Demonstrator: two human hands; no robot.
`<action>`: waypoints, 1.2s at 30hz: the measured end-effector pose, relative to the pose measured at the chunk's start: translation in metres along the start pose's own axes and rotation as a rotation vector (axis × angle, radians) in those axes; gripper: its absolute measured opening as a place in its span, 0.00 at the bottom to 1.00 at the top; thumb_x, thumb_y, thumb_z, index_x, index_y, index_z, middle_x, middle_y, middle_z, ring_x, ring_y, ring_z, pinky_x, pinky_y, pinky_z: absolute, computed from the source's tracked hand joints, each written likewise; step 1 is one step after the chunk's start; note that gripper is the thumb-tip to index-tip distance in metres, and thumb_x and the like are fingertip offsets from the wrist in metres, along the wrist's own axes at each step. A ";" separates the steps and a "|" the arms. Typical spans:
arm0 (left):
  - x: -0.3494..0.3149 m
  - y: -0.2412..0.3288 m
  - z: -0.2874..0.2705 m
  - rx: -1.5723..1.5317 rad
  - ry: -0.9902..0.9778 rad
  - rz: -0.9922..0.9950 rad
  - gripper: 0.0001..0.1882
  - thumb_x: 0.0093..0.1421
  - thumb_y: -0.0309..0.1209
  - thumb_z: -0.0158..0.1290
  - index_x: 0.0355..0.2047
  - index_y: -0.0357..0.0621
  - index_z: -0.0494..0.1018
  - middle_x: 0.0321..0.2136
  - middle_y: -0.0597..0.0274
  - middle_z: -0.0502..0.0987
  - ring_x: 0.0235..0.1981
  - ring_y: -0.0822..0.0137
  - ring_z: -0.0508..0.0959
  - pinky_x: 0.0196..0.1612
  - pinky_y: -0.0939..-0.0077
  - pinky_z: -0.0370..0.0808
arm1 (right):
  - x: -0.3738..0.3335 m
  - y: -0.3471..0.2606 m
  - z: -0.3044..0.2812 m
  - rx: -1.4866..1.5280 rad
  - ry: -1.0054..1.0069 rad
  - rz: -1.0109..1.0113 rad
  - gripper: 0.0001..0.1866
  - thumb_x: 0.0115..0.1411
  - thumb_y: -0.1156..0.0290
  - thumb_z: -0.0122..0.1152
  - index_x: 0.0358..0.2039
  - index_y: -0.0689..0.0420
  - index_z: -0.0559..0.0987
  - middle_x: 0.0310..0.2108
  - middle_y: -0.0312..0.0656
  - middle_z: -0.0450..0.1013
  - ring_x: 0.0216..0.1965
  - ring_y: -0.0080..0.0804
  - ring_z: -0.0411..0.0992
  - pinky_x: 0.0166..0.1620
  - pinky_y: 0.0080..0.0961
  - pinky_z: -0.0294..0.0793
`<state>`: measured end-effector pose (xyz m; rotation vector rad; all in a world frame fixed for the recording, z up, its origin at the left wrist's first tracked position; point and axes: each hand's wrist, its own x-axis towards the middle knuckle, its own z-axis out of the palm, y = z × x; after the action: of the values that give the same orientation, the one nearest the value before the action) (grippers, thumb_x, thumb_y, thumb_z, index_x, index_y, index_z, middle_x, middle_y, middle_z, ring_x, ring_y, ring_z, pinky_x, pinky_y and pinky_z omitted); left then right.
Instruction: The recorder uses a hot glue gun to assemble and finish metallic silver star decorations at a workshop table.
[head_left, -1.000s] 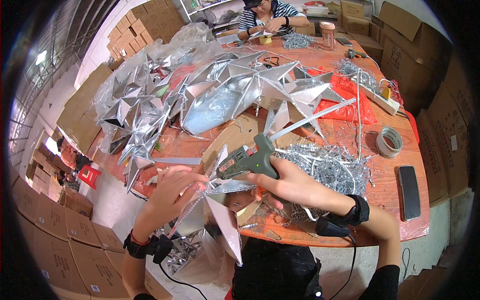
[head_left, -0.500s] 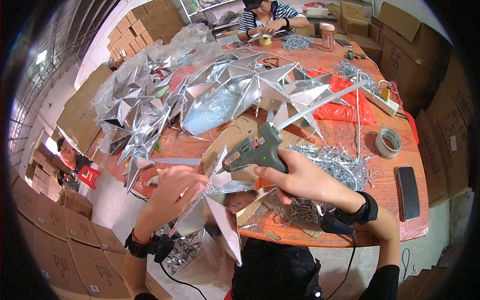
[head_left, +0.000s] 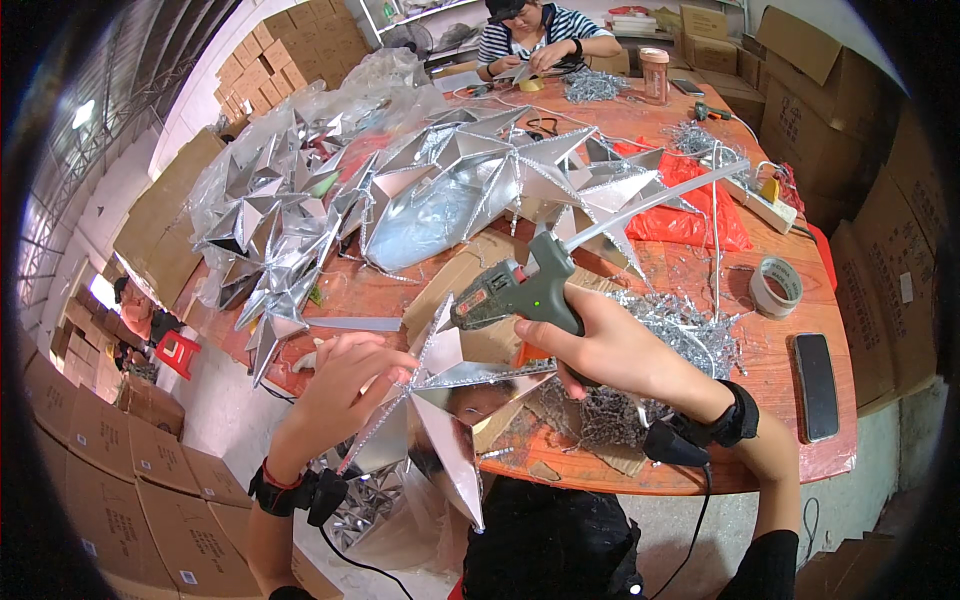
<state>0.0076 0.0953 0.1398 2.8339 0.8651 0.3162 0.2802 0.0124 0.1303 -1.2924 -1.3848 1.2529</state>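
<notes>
The right hand (head_left: 610, 345) is wrapped tight around the grip of a dark grey hot-glue gun (head_left: 515, 290), a finger along the trigger, the nozzle aimed left at the near edge of the tabletop (head_left: 770, 350). The left hand (head_left: 345, 385) has its fingers curled against a silver, mirror-foil, many-pointed folded star (head_left: 440, 400), steadying it from the left at the front edge of the tabletop, just beneath the gun's tip.

The star looks light and hollow, made of thin shiny card: stiff along its creases but likely to dent or crease if squeezed, and slippery on the flat faces. The ridges and the trimmed edges near the centre seem the safest places to pinch; the long points would bend easily. The gun is rigid, and its tip is probably hot.

The nozzle tip is hard to make out against the foil, so whether it touches the star cannot be told. The left fingertips are partly hidden behind a point, and the star's lower spikes hang over the edge.
</notes>
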 end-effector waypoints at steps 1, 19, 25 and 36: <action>0.000 0.000 0.000 0.005 0.001 0.003 0.10 0.61 0.33 0.43 0.39 0.50 0.74 0.34 0.64 0.73 0.46 0.62 0.66 0.51 0.65 0.53 | 0.000 0.000 0.000 0.006 0.002 -0.002 0.19 0.60 0.62 0.54 0.37 0.68 0.65 0.21 0.36 0.66 0.12 0.19 0.65 0.16 0.18 0.61; -0.005 0.000 -0.002 -0.017 0.003 -0.022 0.10 0.61 0.33 0.43 0.40 0.51 0.73 0.36 0.67 0.75 0.49 0.61 0.66 0.52 0.65 0.52 | 0.001 0.011 0.009 0.035 -0.139 -0.002 0.20 0.59 0.62 0.54 0.39 0.69 0.66 0.20 0.41 0.72 0.11 0.22 0.66 0.16 0.21 0.66; -0.008 -0.001 -0.005 -0.021 0.019 -0.018 0.10 0.60 0.31 0.44 0.40 0.50 0.73 0.38 0.65 0.75 0.50 0.60 0.65 0.53 0.63 0.53 | 0.003 0.014 0.015 0.077 -0.164 0.021 0.20 0.59 0.62 0.54 0.38 0.70 0.66 0.19 0.40 0.71 0.11 0.23 0.65 0.16 0.22 0.66; -0.009 0.005 -0.006 -0.025 -0.016 -0.043 0.10 0.58 0.27 0.45 0.38 0.47 0.74 0.39 0.66 0.75 0.51 0.60 0.66 0.55 0.67 0.55 | 0.004 0.017 0.019 0.078 -0.163 0.061 0.21 0.59 0.62 0.53 0.41 0.69 0.65 0.12 0.36 0.66 0.10 0.23 0.64 0.16 0.22 0.65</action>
<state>0.0011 0.0864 0.1456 2.7867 0.9114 0.2962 0.2632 0.0132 0.1108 -1.2092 -1.4030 1.4675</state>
